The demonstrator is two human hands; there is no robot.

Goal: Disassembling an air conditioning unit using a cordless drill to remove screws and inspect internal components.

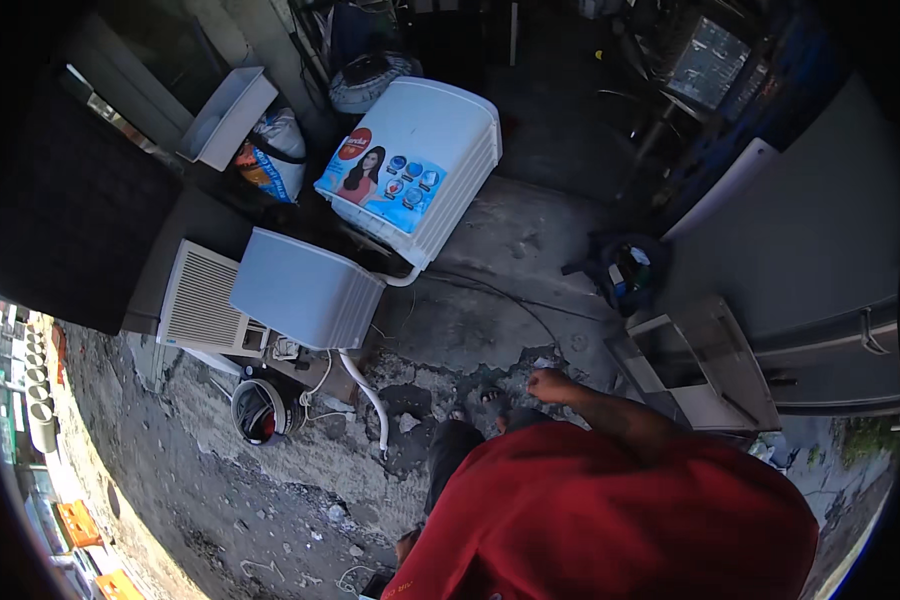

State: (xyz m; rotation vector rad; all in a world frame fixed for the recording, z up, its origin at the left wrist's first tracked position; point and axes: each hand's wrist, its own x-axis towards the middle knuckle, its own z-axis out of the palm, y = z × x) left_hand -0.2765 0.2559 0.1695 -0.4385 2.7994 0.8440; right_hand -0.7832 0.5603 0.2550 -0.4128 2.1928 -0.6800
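Observation:
My right hand (546,385) hangs in front of me above the cracked concrete, its fingers curled in, and nothing shows in it. My left hand (407,545) is low at my side, mostly covered by my red shirt, so its fingers cannot be made out. Ahead stands a large white washing machine (410,150) with a blue printed label on its top. Nearer and to the left is a smaller light-grey plastic appliance body (305,285). From its lower edge a white drain hose (369,400) runs toward my feet. Neither hand touches these things.
A window air conditioner (210,300) leans at the left, with a bucket (260,410) of tools before it. Farther back are a grey plastic tray (228,118) and a printed sack (275,155). On the right, flat panels (730,360) lean near a dark container (630,270). The ground is broken.

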